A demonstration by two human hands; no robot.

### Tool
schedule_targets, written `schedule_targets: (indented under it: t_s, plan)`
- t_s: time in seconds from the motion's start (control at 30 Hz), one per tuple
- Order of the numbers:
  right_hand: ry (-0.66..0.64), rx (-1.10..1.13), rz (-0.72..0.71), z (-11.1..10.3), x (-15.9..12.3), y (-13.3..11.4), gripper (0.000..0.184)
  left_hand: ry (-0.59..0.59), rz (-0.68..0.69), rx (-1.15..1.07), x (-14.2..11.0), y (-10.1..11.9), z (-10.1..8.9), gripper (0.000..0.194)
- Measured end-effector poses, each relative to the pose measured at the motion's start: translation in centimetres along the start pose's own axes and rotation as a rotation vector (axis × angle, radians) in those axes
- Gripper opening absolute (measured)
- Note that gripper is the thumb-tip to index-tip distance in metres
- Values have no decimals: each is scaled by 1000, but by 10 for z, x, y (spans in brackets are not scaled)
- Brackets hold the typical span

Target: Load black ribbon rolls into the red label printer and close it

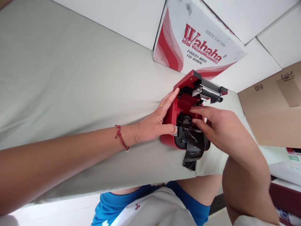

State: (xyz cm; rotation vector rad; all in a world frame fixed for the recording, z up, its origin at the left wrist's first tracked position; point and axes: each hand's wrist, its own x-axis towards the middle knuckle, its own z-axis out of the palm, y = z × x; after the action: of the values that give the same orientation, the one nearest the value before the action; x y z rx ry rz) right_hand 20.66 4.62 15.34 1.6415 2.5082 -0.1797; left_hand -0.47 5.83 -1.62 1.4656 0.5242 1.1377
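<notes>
A small red printer (182,103) with its lid raised stands near the table's front edge. My left hand (155,121) is wrapped round its left side, thumb on the front corner, fingers along the red wall. My right hand (218,128) reaches in from the right, fingers pinched at a black shiny film (192,150) that fills the open bay and hangs crumpled over the table edge. A grey roller bar (209,92) sits under the raised lid.
A grey cloth covers the table (70,78). A red-and-white Wahaha water carton (197,40) stands just behind the printer. White boxes (254,62) and a brown cardboard box (275,110) crowd the right side. My knees show below the edge.
</notes>
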Motion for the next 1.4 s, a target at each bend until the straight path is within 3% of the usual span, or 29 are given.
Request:
schedule_targets:
  t_s: [0.1, 0.2, 0.3, 0.4, 0.47, 0.53, 0.6, 0.73, 0.87, 1.03, 1.13, 1.27, 1.33, 1.4]
  plan:
    - [-330, -237, 77, -4, 39, -13, 37, -22, -30, 17, 1, 0, -3, 125]
    - [-370, -242, 64, 0, 52, -18, 37, -23, -52, 21, 1, 0, -4, 123]
    - [-229, -111, 46, -4, 28, -6, 42, -8, -53, -11, 1, 0, -3, 121]
    - [93, 196, 29, -24, -27, 25, 46, 9, -28, -32, 1, -2, -2, 120]
    - [246, 226, 128, -37, -67, 53, 55, 12, -18, -27, 1, -2, -2, 118]
    - [219, 216, 222, -41, -99, 83, 52, 9, -18, -20, 1, -3, -3, 117]
    - [100, 264, 218, -29, -115, 108, 50, 5, -24, -15, 1, -2, -3, 118]
    - [-25, 336, 222, 25, -110, 129, 54, 18, -43, -24, 1, 2, -3, 120]
    - [81, 312, 264, 66, -88, 108, 57, 18, -39, -47, 1, 6, -1, 117]
    - [17, 354, 158, 81, -59, 67, 44, 11, -49, -55, 2, 6, -1, 120]
    - [-65, 342, 113, 70, -54, 61, 37, 13, -43, -47, 3, 4, -1, 119]
    - [-249, 376, -94, 17, -76, 77, 33, 5, -17, -34, 3, 0, -2, 116]
    - [-214, 336, -291, -15, -89, 84, 40, 4, -15, -28, 3, -1, -2, 116]
    - [-122, 278, -374, -39, -93, 84, 45, 6, -16, -26, 3, -2, -2, 116]
